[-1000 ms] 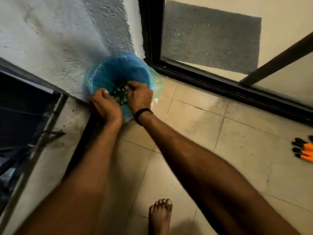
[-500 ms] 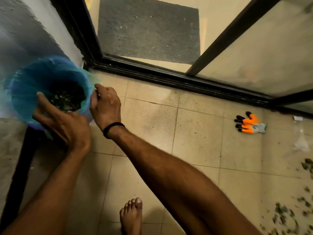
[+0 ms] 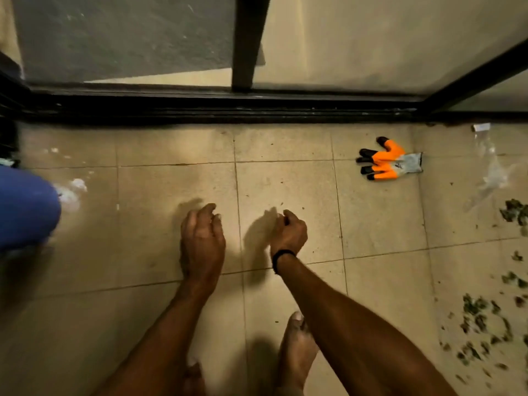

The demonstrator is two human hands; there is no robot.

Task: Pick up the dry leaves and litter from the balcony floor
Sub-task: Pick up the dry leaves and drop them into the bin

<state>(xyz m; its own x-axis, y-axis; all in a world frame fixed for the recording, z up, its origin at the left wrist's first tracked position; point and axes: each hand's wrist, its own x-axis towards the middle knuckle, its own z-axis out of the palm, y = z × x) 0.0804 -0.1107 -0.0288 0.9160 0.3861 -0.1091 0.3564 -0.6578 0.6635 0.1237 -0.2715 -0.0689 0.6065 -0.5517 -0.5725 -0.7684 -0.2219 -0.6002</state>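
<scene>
Dry leaves (image 3: 483, 315) lie scattered on the beige tiles at the right edge, with a small clump (image 3: 515, 210) further up. A clear plastic wrapper (image 3: 493, 170) lies near the door track at the far right. The blue bin (image 3: 25, 207) shows only as a blurred side at the left edge. My left hand (image 3: 201, 241) and my right hand (image 3: 288, 234) hover over the middle tiles, fingers loosely curled, holding nothing. Both hands are far from the leaves and the bin.
An orange, black and grey work glove (image 3: 387, 161) lies on the floor near the black sliding door track (image 3: 228, 108). White smears (image 3: 73, 190) mark the tile beside the bin. My bare foot (image 3: 297, 347) stands under my right forearm.
The view swung right, away from the bin. Both hands left the bin's rim and now hang over the middle tiles, empty. More of the scattered leaves came into sight.
</scene>
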